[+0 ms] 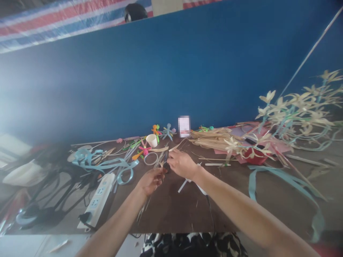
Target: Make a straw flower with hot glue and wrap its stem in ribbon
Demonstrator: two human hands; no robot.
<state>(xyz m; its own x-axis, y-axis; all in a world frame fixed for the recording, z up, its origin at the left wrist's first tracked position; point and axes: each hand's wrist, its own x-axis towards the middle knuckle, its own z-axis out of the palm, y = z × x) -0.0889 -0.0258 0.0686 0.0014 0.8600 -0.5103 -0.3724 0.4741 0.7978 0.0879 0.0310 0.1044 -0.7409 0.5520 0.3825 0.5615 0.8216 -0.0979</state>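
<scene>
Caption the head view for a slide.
Left hand and right hand hold a small dark object near a tape ring and paper cup.

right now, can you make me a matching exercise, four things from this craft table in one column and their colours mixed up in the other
Things:
1. paper cup
2. ribbon lying left of the hands
3. straw flowers
4. partition behind the table

Colours:
a. light blue
b. dark blue
c. white
d. pale cream

Pairs: 1-c, 2-a, 3-d, 4-b
</scene>
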